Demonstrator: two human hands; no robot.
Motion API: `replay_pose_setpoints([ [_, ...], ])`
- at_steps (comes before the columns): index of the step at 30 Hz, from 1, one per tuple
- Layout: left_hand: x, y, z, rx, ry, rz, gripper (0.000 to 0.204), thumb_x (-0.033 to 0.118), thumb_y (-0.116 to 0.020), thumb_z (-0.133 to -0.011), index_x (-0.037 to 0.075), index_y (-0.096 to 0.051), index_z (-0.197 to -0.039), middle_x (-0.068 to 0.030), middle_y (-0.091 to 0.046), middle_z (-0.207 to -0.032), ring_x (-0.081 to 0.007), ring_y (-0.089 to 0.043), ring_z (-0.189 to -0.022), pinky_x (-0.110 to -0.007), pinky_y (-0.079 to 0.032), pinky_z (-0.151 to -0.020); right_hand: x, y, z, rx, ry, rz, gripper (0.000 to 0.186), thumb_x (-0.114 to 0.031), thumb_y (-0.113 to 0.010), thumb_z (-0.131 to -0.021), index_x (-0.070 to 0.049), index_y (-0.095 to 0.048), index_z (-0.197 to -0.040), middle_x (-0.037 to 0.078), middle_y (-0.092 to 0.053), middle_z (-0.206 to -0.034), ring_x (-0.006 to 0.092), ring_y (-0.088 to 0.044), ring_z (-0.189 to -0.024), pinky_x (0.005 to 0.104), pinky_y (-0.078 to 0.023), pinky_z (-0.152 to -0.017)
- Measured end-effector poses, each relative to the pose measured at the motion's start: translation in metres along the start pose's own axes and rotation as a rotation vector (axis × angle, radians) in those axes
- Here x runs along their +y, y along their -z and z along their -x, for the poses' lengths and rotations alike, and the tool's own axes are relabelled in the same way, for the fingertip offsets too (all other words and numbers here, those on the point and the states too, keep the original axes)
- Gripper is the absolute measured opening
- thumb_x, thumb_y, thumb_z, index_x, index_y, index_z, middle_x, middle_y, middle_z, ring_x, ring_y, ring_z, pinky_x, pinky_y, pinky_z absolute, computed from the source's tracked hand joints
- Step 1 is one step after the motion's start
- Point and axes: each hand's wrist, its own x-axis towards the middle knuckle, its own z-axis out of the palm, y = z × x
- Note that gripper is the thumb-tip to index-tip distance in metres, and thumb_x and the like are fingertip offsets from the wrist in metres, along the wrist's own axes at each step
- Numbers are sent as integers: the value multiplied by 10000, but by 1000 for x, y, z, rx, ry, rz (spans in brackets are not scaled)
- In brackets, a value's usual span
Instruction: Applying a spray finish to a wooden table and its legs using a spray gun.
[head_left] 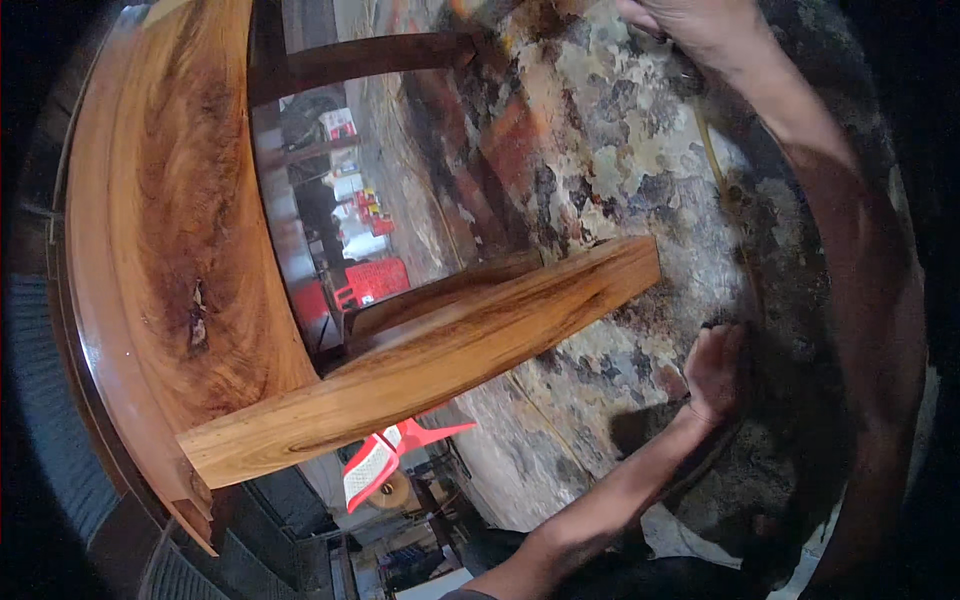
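My left hand (716,372) has curled fingers at the mottled, stained surface (615,150) on the right; what it grips, if anything, is hidden. My right hand (690,22) is at the top edge, fingers bent around something dark I cannot make out. A thin yellow line (708,140), possibly a cord, runs between the two hands. Left of them is a polished wooden furniture piece, with a broad figured-grain panel (170,180) and a long beam (440,360) angled toward my left hand. A darker crossbar (360,62) spans its upper part.
Behind the wooden frame are stacked white and red items (362,225) and a red object (375,280). Below the beam is a red-and-white plastic item (372,470). Grey corrugated sheeting (40,370) lines the far left, and assorted clutter (420,550) sits at the bottom.
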Motion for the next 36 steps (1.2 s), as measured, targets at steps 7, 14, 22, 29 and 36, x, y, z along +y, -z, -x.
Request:
replay_pose_setpoints([
  [7, 20, 14, -21, -193, -185, -440, 144, 111, -657, -778, 105, -639, -921, -77, -590, -844, -272, -586, -791, -377, -486, -672, -24, 15, 21, -27, 1, 172, 278, -320, -460, -1042, -241, -549, -1293, -32, -511, -638, 121, -548, -511, 237, -480, -441],
  [14, 30, 12, -28, -61, -199, -317, 156, 118, -634, -811, 90, -614, -963, -95, -591, -849, -313, -576, -774, -410, -479, -672, -55, 42, 38, -203, -275, -230, 318, -404, -506, -1010, -182, -605, -1215, -21, -578, -696, 90, -532, -501, 223, -451, -448],
  [22, 27, 15, -19, -208, -77, -371, 226, 113, -642, -840, 84, -629, -1063, -129, -635, -938, -350, -608, -854, -440, -505, -729, -66, 64, 57, -255, -511, -572, 429, -501, -559, -972, -116, -670, -1125, -8, -656, -761, 54, -514, -490, 208, -418, -456],
  [29, 23, 14, -23, -95, -202, -230, 292, 151, -661, -856, 87, -587, -1131, -126, -621, -992, -351, -588, -905, -455, -488, -774, -109, 89, 44, -175, -608, -707, 551, -585, -605, -940, -58, -726, -1046, 3, -723, -819, 23, -498, -480, 195, -389, -464],
  [36, 53, 31, -13, -217, -82, -139, 178, 130, -586, -941, 82, -585, -1113, -160, -591, -1000, -400, -566, -886, -489, -454, -778, -128, 66, 6, -298, -679, -713, 481, -566, -470, -1008, -173, -643, -1225, -34, -645, -832, 94, -530, -539, 235, -431, -511],
])
